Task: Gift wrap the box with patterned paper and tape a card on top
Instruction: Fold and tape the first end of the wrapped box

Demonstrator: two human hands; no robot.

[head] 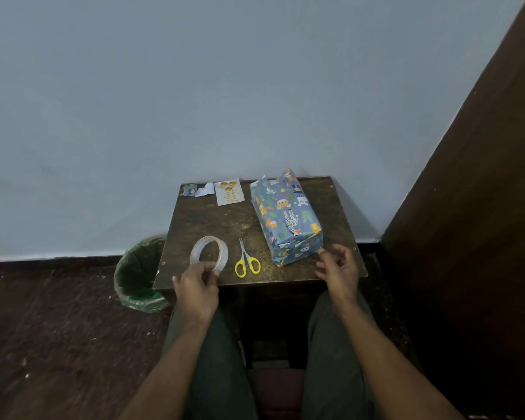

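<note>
- At lower centre of the frame, the left hand grips the tape roll upright on the counter, apparently readying a strip.
- The right hand, fingers loosely spread and empty, hovers beside the wrapped box at centre right.
- The card waits above, scissors between tape and box.

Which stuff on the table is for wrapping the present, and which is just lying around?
For the job:
- box wrapped in blue animal-print paper
- white card with gold balloons
- clear tape roll, held by the left hand
- yellow-handled scissors

Just lying about:
- torn paper scraps
- bin with green liner
</note>
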